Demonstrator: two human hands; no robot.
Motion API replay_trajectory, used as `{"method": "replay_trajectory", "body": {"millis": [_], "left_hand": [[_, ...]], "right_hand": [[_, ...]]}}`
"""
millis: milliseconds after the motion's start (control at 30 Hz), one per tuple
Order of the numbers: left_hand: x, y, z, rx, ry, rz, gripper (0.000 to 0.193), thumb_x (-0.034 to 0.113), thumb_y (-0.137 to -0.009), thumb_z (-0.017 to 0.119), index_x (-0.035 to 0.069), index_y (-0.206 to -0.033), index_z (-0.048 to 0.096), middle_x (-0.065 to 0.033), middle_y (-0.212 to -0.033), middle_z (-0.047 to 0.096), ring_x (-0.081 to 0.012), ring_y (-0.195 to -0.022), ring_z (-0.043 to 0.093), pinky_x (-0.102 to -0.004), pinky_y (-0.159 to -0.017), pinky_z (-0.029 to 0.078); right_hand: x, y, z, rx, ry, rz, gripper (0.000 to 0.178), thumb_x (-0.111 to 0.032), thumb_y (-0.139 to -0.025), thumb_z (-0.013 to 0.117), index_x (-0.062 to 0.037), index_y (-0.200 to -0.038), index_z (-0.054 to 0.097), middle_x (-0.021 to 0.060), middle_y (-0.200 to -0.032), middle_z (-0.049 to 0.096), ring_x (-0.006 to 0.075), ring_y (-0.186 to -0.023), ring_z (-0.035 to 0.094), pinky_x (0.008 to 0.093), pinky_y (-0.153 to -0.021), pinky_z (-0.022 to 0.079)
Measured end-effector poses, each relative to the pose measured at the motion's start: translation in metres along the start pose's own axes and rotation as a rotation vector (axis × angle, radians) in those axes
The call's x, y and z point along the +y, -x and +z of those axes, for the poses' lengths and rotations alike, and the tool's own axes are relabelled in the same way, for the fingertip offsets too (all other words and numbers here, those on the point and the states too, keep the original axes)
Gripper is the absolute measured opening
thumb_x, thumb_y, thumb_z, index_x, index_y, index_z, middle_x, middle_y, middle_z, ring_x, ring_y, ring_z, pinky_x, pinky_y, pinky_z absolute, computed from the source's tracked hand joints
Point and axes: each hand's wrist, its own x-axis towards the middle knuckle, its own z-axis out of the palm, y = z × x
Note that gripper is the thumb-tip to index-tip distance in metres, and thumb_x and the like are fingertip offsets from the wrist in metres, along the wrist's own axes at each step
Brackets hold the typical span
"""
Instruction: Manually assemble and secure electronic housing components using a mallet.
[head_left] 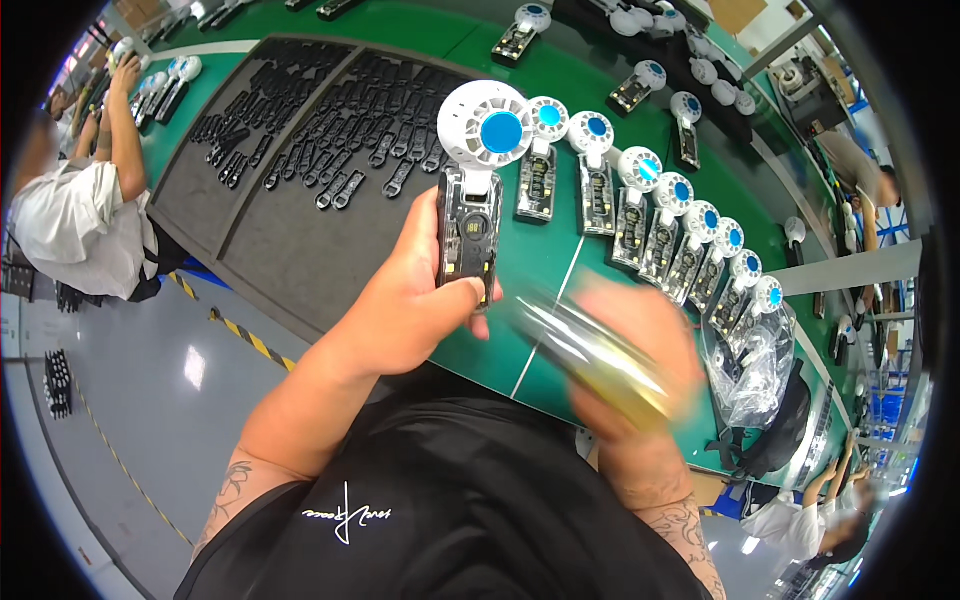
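A handheld fan with a white round head, a blue disc at its centre and a clear-and-black handle stands upright in my left hand. The thumb lies across the lower handle, and the fingers wrap behind it. To the right, my right hand is smeared by motion. It grips a long, shiny, yellowish tube-like thing, too blurred to name, whose far end points toward the fan's handle. Just beyond, similar fans lie in a slanting row on the green table.
Dark trays with many black handle parts lie at the left. A clear plastic bag sits by the row's near right end. More fans lie farther back. A person in white works at the left; other people are at the right.
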Motion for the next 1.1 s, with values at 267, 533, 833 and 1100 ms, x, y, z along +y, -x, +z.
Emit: {"method": "replay_trajectory", "body": {"millis": [267,533,833,1100], "left_hand": [[-0.013,0.001,-0.007,0.007,0.039,-0.022,0.083,-0.007,-0.085,0.051,0.004,-0.16,0.017,-0.0169,-0.115,0.059,-0.0191,-0.091,0.06,-0.0316,-0.069,0.056],[-0.023,-0.001,-0.008,-0.131,0.163,0.046,0.09,-0.01,-0.08,0.048,0.008,-0.162,0.014,-0.0182,-0.119,0.06,-0.0207,-0.095,0.06,-0.0327,-0.072,0.056],[-0.03,0.001,-0.004,-0.119,0.202,0.064,0.093,-0.011,-0.08,0.046,0.01,-0.164,0.013,-0.0173,-0.125,0.058,-0.0229,-0.096,0.06,-0.0334,-0.072,0.057],[-0.039,0.008,-0.007,-0.061,0.183,-0.043,0.086,-0.012,-0.084,0.047,0.01,-0.162,0.017,-0.0171,-0.123,0.059,-0.0223,-0.091,0.061,-0.0322,-0.07,0.056]], "right_hand": [[0.003,0.016,-0.002,0.02,0.173,0.122,0.049,0.004,-0.09,0.066,-0.0152,-0.135,0.071,0.0095,-0.097,0.073,0.0223,-0.073,0.063,0.0355,-0.07,0.056],[0.014,0.017,-0.008,-0.378,0.503,0.201,0.053,0.005,-0.083,0.069,-0.0067,-0.135,0.07,0.0076,-0.1,0.074,0.0221,-0.073,0.065,0.0329,-0.065,0.052],[0.004,0.027,-0.01,-0.201,0.474,0.068,0.053,0.006,-0.08,0.07,-0.0076,-0.131,0.071,0.0051,-0.093,0.072,0.0222,-0.064,0.058,0.0341,-0.059,0.049],[0.007,0.021,-0.003,-0.085,0.272,0.201,0.05,0.008,-0.085,0.068,-0.0109,-0.132,0.073,0.0047,-0.085,0.067,0.0223,-0.064,0.058,0.0329,-0.062,0.049]]}}
